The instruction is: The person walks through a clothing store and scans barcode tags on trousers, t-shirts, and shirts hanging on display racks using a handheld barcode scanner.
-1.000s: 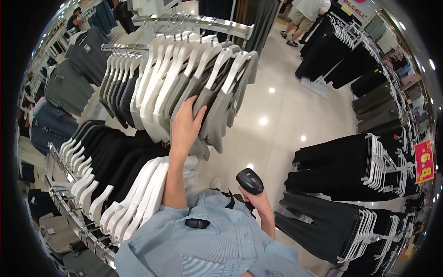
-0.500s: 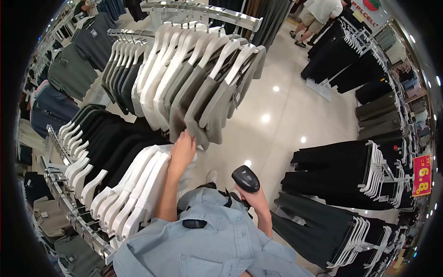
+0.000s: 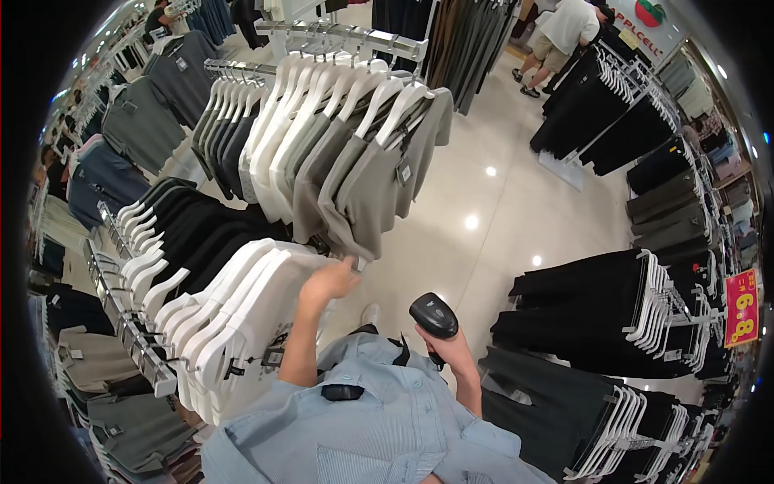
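Our right hand grasps a scanner, well apart from the twelve-o'clock tag; our left hand — grip unclear — meets a grey shirt.

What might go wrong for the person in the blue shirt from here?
The left hand is at the lower edge of the front grey top; a hard tug might pull it askew.

The right hand holds a black scanner-like device above the shiny floor; a loosened grip could drop it.

A dark tag on the white tops hangs beside the left forearm and might snag.
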